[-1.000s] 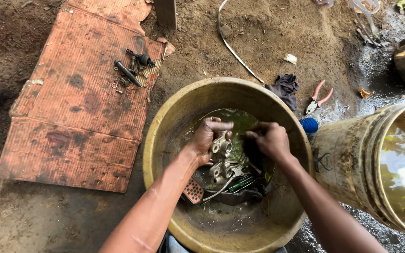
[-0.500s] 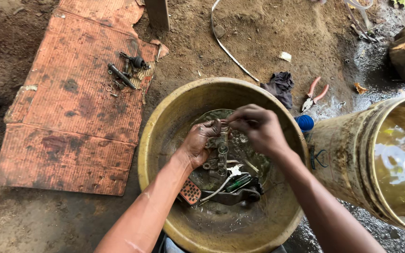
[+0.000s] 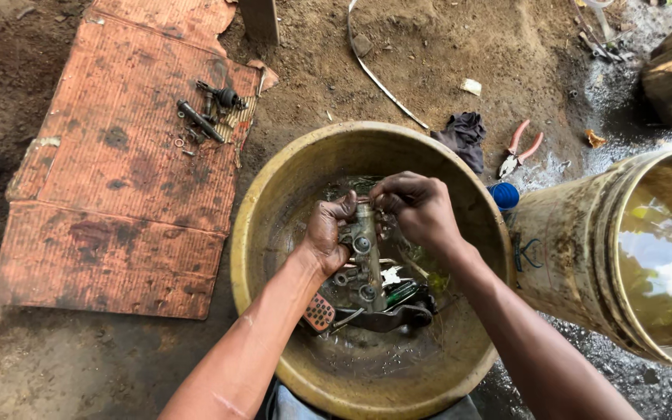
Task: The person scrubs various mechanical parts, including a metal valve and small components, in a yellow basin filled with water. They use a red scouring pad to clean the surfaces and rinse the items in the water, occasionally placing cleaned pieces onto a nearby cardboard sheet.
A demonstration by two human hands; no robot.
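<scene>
two hands: both work inside the basin, over one metal part.
left hand [image 3: 327, 233]: clenched round the lower left flank of the metal part, thumb up along its side.
right hand [image 3: 418, 206]: fingers pinched on the top end of the same part; what exactly they grip there is hidden.
metal part [image 3: 365, 245]: long grey cast body with round ports along its face, held nearly upright above the basin floor, between the two hands.
handling, weight: judged dense and heavy for its bulk; solid metal, fully stiff.
handling, surface: looks wet and oily, so likely slippery; a pinch on a smooth face may slide.
handling, grip point: best taken round the body with the palm, fingers bearing against the raised ports and edges; the top end suits only a light guiding pinch.
handling, fragility: body judged sturdy; small fittings and port edges may be harmed by a drop.
basin [image 3: 274, 202]: wide yellow-brown bowl on the ground, a shallow film of liquid at its bottom.
loose items in basin: dark bracket [image 3: 398, 317], small red-orange grid piece [image 3: 319, 312], other small parts, just beside and below the held part.
bucket [image 3: 577, 257]: yellowed, tilted, just right of the basin, liquid inside.
blue cap [image 3: 503, 195]: between basin and bucket.
cardboard sheet [image 3: 118, 187]: left of the basin, stained; bolts and small fittings [image 3: 208, 113] lie near its far edge.
pliers [image 3: 519, 148]: red-handled, on the dirt beyond the basin, beside a dark rag [image 3: 464, 136].
</scene>
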